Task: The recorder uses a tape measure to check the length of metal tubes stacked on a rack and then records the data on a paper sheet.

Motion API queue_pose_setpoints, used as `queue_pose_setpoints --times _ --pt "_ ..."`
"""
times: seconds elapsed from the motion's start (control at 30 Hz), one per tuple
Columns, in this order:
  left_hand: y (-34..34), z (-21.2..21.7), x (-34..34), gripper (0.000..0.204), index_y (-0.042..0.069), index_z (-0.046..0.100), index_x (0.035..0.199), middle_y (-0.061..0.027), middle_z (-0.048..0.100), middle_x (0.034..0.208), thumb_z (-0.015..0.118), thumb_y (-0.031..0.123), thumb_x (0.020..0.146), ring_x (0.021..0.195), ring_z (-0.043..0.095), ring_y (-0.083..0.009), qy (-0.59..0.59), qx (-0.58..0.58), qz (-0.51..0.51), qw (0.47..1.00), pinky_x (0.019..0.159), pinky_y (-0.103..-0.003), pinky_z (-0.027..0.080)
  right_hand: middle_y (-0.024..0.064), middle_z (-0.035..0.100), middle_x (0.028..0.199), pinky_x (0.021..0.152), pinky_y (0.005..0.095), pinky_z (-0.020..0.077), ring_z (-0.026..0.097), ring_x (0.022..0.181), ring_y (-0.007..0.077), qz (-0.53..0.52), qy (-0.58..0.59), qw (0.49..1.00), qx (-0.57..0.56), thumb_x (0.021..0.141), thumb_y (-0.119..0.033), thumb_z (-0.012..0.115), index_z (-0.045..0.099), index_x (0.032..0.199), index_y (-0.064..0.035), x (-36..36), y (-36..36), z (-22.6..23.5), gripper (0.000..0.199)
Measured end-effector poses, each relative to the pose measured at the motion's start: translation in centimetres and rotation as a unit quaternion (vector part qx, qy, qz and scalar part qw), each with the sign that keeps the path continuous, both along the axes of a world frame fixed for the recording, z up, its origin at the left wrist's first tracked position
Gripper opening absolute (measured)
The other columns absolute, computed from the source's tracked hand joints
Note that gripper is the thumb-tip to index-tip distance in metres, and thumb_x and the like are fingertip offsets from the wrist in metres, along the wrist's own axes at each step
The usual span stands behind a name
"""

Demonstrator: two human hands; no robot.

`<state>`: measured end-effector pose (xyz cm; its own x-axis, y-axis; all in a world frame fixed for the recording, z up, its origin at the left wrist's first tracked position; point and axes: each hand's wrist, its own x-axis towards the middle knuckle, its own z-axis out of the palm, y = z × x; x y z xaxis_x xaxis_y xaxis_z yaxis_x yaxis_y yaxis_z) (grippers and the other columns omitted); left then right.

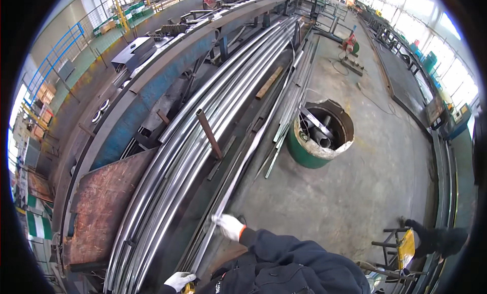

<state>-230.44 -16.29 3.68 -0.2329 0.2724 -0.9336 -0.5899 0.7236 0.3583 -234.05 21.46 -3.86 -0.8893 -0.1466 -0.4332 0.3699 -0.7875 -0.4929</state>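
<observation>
- Wears white gloves, with the two hands apart, both on the near left side of the green drum.
- Pinches the long pale strip in the fingers of the right hand, near left of the drum.
- Has the left hand farther toward the lower edge from the drum, at a yellow object; cannot tell whether closed on it.
- Sees the strip slant past the drum's left side, from beyond it down toward the left hand.
- Sees bright pipes bundled left of the drum, beyond the strip, with a rusty post upright beside them.
- Finds a rusty plate at the pipes' outer side, well left of the drum.
- Finds metal scraps inside the drum.
- Finds a wood block left of the drum, and a yellow-panelled stand near right of it.
</observation>
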Motion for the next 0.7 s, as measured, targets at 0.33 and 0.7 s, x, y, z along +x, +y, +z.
queue_pose_setpoints --times 0.33,0.7 --pt "-7.8 -0.8 -2.3 0.052 -0.005 0.073 0.118 -0.0093 0.077 0.104 0.071 0.043 0.099 0.096 0.069 -0.0155 0.035 -0.052 -0.116 0.991 0.088 -0.033 0.054 0.0088 0.068 0.095 0.075 0.0443 0.0587 0.069 0.085 0.0272 -0.311 0.038 0.949 -0.030 0.108 -0.043 0.054 0.063 0.117 -0.0120 -16.5 23.8 3.8 0.034" --pt "10.1 7.6 -5.3 0.047 0.000 0.077 0.104 -0.0041 0.075 0.085 0.084 0.043 0.087 0.084 0.068 -0.0121 0.082 -0.040 -0.107 0.990 0.082 -0.033 0.053 0.0006 0.060 0.084 0.061 0.0342 0.0449 0.057 0.072 0.0185 -0.291 0.038 0.950 -0.108 0.109 -0.041 0.050 0.065 0.114 -0.0136 -20.8 36.2 3.9 0.032"
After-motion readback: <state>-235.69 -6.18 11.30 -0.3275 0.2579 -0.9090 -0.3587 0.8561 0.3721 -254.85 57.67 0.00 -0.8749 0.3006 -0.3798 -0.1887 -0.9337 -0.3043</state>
